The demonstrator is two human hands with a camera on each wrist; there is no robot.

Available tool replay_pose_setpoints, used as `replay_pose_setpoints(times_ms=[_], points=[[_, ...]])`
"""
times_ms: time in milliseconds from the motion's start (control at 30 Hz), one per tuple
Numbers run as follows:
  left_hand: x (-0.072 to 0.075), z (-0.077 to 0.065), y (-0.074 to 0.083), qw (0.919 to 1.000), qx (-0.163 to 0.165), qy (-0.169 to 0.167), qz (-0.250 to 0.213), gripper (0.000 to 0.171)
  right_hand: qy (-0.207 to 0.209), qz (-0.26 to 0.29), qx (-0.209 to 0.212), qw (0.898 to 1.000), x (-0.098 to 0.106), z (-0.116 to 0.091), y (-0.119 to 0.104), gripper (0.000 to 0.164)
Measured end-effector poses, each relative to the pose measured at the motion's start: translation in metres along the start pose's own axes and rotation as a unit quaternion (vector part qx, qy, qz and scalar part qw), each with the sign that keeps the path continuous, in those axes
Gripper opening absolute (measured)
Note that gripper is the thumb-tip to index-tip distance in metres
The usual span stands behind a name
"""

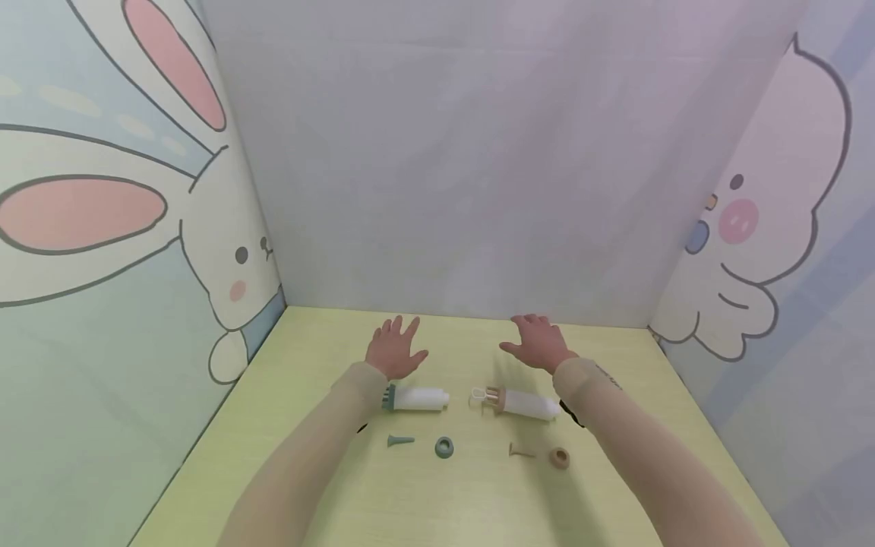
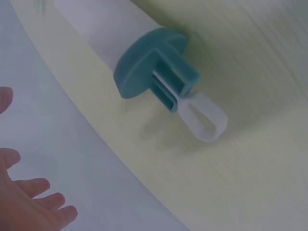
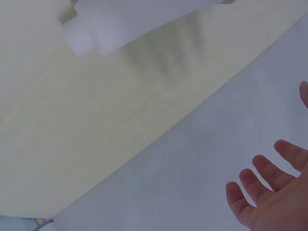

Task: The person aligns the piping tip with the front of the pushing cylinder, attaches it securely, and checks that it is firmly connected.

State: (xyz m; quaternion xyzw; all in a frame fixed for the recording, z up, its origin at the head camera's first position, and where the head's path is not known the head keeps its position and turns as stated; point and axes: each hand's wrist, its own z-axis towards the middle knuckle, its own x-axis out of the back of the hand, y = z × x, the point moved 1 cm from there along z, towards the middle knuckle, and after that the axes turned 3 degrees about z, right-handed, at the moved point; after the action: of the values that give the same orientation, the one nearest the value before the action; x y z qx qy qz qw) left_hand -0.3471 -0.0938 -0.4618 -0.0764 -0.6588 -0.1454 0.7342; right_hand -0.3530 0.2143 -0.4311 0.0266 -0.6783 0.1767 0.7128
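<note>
My left hand (image 1: 395,353) is held with spread fingers just beyond a white tube (image 1: 420,399) with a teal slotted end, holding nothing. In the left wrist view, that teal end (image 2: 139,62) has a white loop (image 2: 219,120) sticking out of it. Likewise my right hand (image 1: 542,346) hovers, fingers apart, beyond a second white tube (image 1: 528,404), which has a tan slotted end and a white loop pointing left. Part of this tube's white body (image 3: 144,19) shows at the top of the right wrist view. Neither hand touches a tube.
Nearer me lie a teal flared pin (image 1: 401,440), a teal ring (image 1: 444,447), a tan flared pin (image 1: 521,451) and a tan ring (image 1: 560,457). Walls with a rabbit print (image 1: 225,251) at left and a round white character (image 1: 766,205) at right enclose the pale yellow table (image 1: 437,509).
</note>
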Motion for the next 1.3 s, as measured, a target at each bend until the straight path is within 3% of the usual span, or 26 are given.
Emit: replay_pose_setpoints(times_ms=[267,600,733,867,1133,1300], points=[[-0.009,-0.021,0.001,0.9996,-0.019,0.003,-0.021,0.07,0.025,-0.002,0.046,0.999,-0.014,-0.008,-0.03,0.066],[-0.017,-0.053,0.011,0.9931,-0.076,0.075,-0.046,0.062,0.037,0.04,0.141,0.989,-0.043,-0.036,-0.071,0.055],[-0.017,-0.067,0.017,0.9876,-0.097,0.112,-0.052,0.049,0.045,0.048,0.159,0.985,-0.053,-0.045,-0.085,0.053],[-0.024,-0.08,0.021,0.9823,-0.119,0.137,-0.045,0.029,0.014,0.059,0.155,0.986,-0.064,-0.055,-0.098,0.051],[-0.036,-0.107,0.021,0.9916,-0.098,0.064,-0.056,0.028,-0.038,0.066,0.155,0.985,-0.092,-0.072,-0.109,0.049],[-0.046,-0.119,0.017,0.9931,-0.086,0.06,-0.053,0.027,-0.054,0.097,0.165,0.98,-0.111,-0.082,-0.112,0.047]])
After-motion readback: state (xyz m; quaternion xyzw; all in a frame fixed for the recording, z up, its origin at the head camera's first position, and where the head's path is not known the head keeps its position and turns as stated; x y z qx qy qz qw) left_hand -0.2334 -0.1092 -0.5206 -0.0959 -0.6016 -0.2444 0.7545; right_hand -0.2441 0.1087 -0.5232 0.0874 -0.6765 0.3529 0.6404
